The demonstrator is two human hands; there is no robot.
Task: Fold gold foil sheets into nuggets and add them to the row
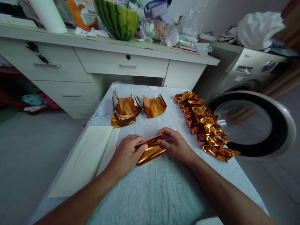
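Between my two hands is a sheet of gold foil paper (152, 152), partly rolled or folded into a tube with a pale edge along its top. My left hand (128, 151) pinches its left end, thumb on the shiny front. At the other end, my right hand (174, 143) grips it between thumb and fingers. Beyond the hands lies a stack of curled gold foil sheets (126, 106) with pale backs. Beside that stack, to its right, a single curled foil sheet (154, 107) rests apart. A row of folded gold foil pieces (201, 120) runs along the table's right side.
Pale paper sheets (82, 159) lie on the cloth-covered table (150, 193) at left. Behind stands a white drawer desk (122, 59) carrying a cut watermelon (118, 20) and clutter. The round door (253, 123) of a washing machine (253, 65) hangs open beside the table's right edge.
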